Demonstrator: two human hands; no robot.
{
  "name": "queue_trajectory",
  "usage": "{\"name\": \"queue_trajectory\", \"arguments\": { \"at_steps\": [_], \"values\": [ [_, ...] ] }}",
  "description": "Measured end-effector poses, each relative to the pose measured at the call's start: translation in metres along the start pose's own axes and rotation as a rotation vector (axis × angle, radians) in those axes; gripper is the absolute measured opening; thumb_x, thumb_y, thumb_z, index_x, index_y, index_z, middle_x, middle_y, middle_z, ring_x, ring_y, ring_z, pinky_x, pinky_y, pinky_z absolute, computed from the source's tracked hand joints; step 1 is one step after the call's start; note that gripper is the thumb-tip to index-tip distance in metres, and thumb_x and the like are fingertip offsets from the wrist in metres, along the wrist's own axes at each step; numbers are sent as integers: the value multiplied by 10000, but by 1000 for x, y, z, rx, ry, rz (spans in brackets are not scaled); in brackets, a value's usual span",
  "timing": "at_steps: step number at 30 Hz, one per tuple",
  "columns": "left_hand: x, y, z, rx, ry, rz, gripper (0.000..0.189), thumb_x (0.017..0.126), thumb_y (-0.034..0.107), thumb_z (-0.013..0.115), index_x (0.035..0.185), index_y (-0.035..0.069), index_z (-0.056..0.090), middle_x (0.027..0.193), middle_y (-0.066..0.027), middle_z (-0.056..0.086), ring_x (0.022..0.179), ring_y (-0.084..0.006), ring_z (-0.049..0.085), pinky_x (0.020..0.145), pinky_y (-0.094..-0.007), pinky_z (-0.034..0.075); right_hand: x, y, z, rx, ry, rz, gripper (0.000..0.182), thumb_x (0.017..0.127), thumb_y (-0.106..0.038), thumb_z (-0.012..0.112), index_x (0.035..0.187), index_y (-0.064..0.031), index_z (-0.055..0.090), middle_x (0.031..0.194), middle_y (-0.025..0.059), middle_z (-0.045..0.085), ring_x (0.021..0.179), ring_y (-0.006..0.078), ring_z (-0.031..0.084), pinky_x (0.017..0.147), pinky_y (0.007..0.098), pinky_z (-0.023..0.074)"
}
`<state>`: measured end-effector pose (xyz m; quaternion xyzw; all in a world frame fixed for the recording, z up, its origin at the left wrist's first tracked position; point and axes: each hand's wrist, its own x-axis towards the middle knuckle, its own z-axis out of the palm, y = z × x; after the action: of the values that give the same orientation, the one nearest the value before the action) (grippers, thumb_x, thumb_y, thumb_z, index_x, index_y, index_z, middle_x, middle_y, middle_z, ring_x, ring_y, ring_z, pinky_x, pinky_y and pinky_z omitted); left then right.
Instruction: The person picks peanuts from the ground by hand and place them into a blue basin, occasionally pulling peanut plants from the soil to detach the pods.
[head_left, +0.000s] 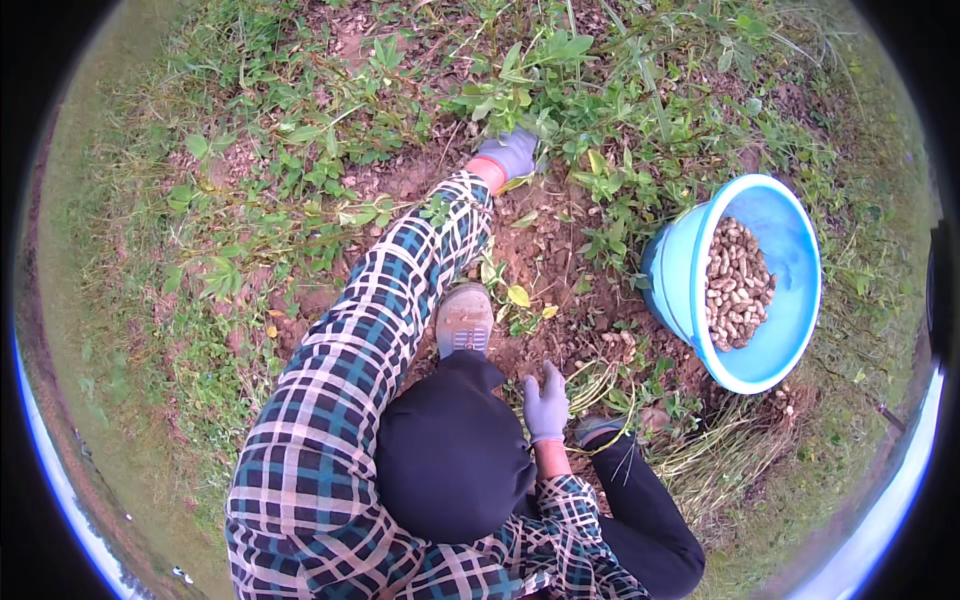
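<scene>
My left hand (511, 154), in a thin grey-purple glove, reaches far forward to the base of a leafy green plant (517, 94). Leaves and the back of the hand hide its fingertips, so a grip on the stems cannot be made out. Closer to my body, my right hand (546, 405) wears a matching glove. Its fingers are apart, with nothing seen in them. Just right of it lie uprooted peanut plants (600, 382) with yellow-green stems, and some peanut pods (619, 341) show at their far end.
At the right, a tilted blue plastic bucket (791, 330) holds many unshelled peanuts (739, 285). Below it lies a heap of pulled plant stems (727, 457). My shoe (465, 319) is on bare reddish soil (547, 255) between the hands. Low weeds (300, 165) cover the ground ahead and left.
</scene>
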<state>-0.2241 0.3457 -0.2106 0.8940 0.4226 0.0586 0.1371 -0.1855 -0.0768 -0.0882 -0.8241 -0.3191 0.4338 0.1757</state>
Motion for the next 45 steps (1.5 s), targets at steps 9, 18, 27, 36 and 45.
{"name": "queue_trajectory", "arguments": {
  "at_steps": [9, 18, 27, 36, 45],
  "values": [
    [-55, 14, -41, -122, -577, -145, 398, 821, 398, 420, 974, 99, 632, 891, -199, 643, 854, -386, 612, 787, -443, 483, 6, 2, 14, 190, -149, 93, 468, 853, -298, 581, 1208, 2, 530, 1114, 220, 603, 1023, 337, 601, 884, 392, 465],
    [-268, 34, -154, -137, -535, -80, 486, 703, 497, 657, 971, 94, 605, 719, -139, 590, 684, -344, 611, 626, -435, 492, 17, 3, 8, 313, -102, 42, 403, 864, -281, 578, 1136, 16, 585, 1032, 202, 648, 956, 287, 636, 853, 347, 478],
    [-653, -26, -240, 64, -1682, -857, 496, 857, 518, 481, 1126, 118, 602, 1060, -160, 637, 993, -344, 600, 855, -429, 466, 68, -3, 4, 684, -160, 172, 313, 904, -232, 569, 1084, 24, 577, 879, 79, 645, 707, 132, 626, 610, 253, 503],
    [-339, 15, -144, -325, -479, -406, 339, 880, 373, 501, 814, 62, 618, 777, -168, 621, 750, -359, 606, 664, -436, 474, 132, -167, -81, 1120, 37, 16, 282, 923, -269, 557, 1096, -48, 583, 702, 29, 590, 466, 81, 502, 401, 188, 332],
    [-19, 44, -108, -93, -224, 136, 511, 873, 445, 526, 1183, 41, 486, 1058, -174, 570, 1023, -316, 564, 878, -402, 448, 181, -98, -41, 1623, -31, 361, 219, 954, -273, 481, 939, -69, 559, 744, 12, 542, 534, 92, 457, 396, 187, 311]
  ]
}}
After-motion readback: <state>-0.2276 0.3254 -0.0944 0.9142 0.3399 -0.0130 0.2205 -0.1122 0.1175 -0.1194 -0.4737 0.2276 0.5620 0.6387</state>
